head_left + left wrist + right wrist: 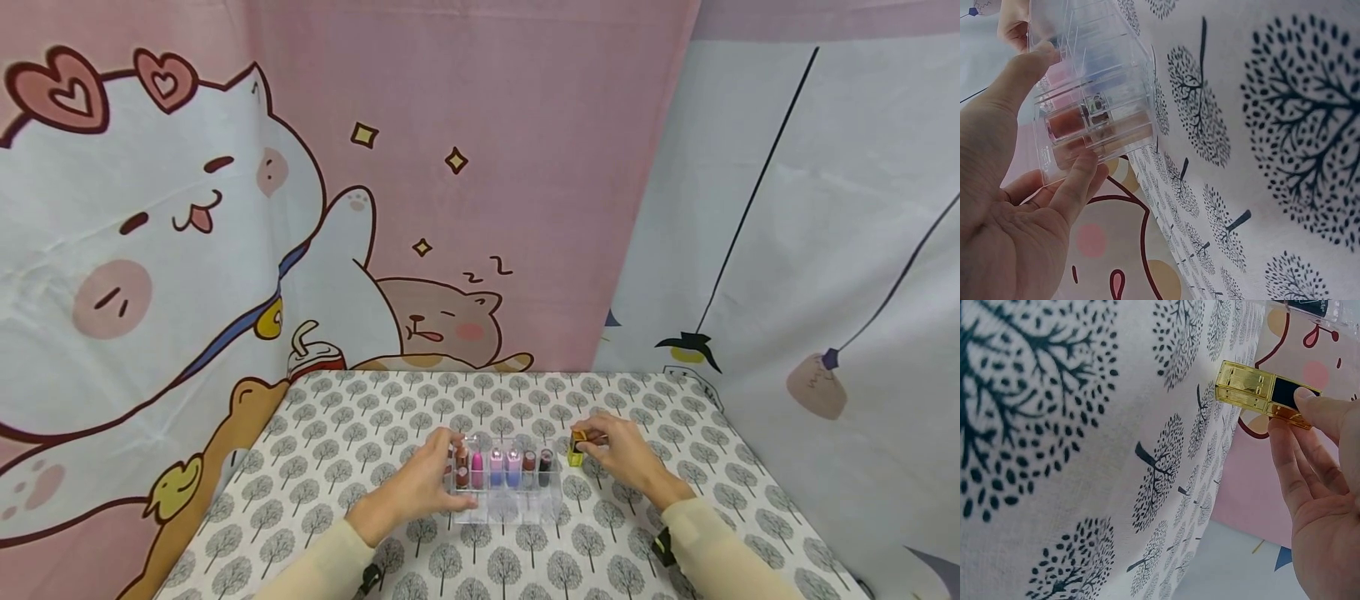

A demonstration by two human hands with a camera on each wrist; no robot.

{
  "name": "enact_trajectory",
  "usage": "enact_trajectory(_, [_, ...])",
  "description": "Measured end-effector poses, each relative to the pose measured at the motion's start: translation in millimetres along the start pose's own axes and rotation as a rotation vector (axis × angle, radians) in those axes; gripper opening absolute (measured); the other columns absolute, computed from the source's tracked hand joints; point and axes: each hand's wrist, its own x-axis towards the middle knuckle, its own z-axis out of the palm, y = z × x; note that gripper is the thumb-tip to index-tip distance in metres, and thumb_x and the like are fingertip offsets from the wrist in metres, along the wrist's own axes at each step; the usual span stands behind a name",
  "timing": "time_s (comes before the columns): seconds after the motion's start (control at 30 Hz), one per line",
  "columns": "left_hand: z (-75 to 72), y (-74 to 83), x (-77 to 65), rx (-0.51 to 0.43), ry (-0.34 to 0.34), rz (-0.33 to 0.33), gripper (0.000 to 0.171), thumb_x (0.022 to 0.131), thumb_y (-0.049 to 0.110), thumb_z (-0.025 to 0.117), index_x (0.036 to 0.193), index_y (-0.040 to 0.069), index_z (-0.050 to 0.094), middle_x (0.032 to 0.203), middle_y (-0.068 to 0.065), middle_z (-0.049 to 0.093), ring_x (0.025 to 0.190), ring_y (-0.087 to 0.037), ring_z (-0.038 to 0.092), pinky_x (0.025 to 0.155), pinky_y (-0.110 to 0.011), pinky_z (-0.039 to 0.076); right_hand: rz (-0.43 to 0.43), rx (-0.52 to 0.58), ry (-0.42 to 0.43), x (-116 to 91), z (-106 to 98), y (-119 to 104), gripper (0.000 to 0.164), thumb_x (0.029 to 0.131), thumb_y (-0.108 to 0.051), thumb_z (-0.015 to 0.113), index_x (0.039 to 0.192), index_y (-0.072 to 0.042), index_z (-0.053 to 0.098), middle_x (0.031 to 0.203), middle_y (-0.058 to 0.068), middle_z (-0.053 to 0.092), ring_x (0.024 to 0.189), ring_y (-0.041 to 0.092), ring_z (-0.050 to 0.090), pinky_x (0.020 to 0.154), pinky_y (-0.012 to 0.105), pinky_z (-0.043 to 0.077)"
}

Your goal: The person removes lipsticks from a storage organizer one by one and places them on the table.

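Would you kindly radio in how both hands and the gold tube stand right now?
Left hand grips left end of clear organizer. Right hand pinches gold tube, roughly upright, right of organizer. Nothing visible between tube and organizer.

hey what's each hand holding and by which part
Right hand: a gold tube, pinched by its dark upper part. Left hand: the clear organizer, gripped at its left end.

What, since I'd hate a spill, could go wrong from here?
The right hand pinches the gold lipstick near one end, so it might slip or tip. The left hand grips one end of the clear box, so a tug could shift it and jostle the tubes inside.
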Motion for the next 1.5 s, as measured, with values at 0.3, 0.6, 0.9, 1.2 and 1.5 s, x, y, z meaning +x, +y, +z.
enact_trajectory(0.3, [-1.7,1.4,0.8,-0.002,-0.003,0.003,0.099,0.085,0.041,0.105,0.156,0.004,0.049,0.148,-0.017,0.066,0.128,-0.039,0.077,0.107,-0.039,0.072,0.001,0.013,0.015,0,-1,-1,0.032,0.099,0.001,0.089,0.13,-0.004,0.083,0.118,0.008,0.083,0.098,0.023,0.085,0.086,0.024,0.073])
enact_trajectory(0.6, [-1.1,1.4,-0.8,-0.003,-0.016,-0.003,0.103,0.086,0.044,0.104,0.16,0.002,0.047,0.15,-0.018,0.065,0.131,-0.041,0.077,0.109,-0.04,0.072,0.006,0.007,0.019,-1,2,-1,0.032,0.099,0.002,0.089,0.131,-0.001,0.084,0.119,0.009,0.083,0.096,0.023,0.086,0.085,0.02,0.072])
enact_trajectory(0.9, [-1.5,1.4,-0.7,-0.002,-0.018,0.009,0.097,0.085,0.042,0.105,0.155,0.004,0.048,0.146,-0.017,0.066,0.127,-0.037,0.077,0.107,-0.039,0.073,0.007,0.012,0.001,-1,-1,-1,0.035,0.099,-0.001,0.091,0.133,-0.003,0.083,0.123,0.014,0.083,0.092,0.019,0.085,0.079,0.016,0.069])
enact_trajectory(1.2, [-1.6,-0.1,-1.0,0.011,-0.016,0.012,0.098,0.084,0.046,0.105,0.154,0.006,0.049,0.142,-0.012,0.067,0.122,-0.029,0.075,0.102,-0.034,0.072,0.016,-0.008,-0.01,-1,-8,-2,0.038,0.1,-0.01,0.092,0.136,-0.007,0.081,0.131,0.013,0.083,0.107,0.031,0.085,0.092,0.041,0.076])
enact_trajectory(1.5, [-2.0,0.0,-1.7,0.023,-0.018,0.003,0.098,0.085,0.046,0.104,0.155,0.007,0.049,0.147,-0.014,0.066,0.122,-0.03,0.076,0.101,-0.032,0.072,-0.022,-0.09,0.032,3,-22,-13,0.032,0.106,-0.02,0.088,0.136,-0.01,0.082,0.132,0.014,0.084,0.111,0.036,0.082,0.095,0.055,0.074])
